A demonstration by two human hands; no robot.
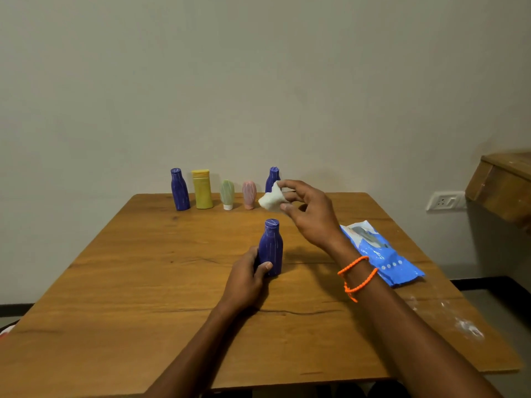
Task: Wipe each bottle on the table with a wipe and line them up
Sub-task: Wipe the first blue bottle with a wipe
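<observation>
A blue bottle (pixel 271 247) stands upright in the middle of the wooden table (pixel 143 282), and my left hand (pixel 247 278) grips its lower body from the left. My right hand (pixel 309 214) hovers above and behind it, pinching a crumpled white wipe (pixel 271 200) between thumb and fingers. Along the far edge stands a row: a blue bottle (pixel 179 189), a yellow bottle (pixel 202 189), a small green tube (pixel 227 194), a small pink tube (pixel 248 194) and another blue bottle (pixel 272 179), partly hidden behind the wipe.
A blue wipe packet (pixel 379 254) lies on the table's right side beside my right forearm. White smudges (pixel 471 330) mark the table near its right front corner. A wooden shelf (pixel 502 191) juts from the right wall, beside a wall socket (pixel 445 200).
</observation>
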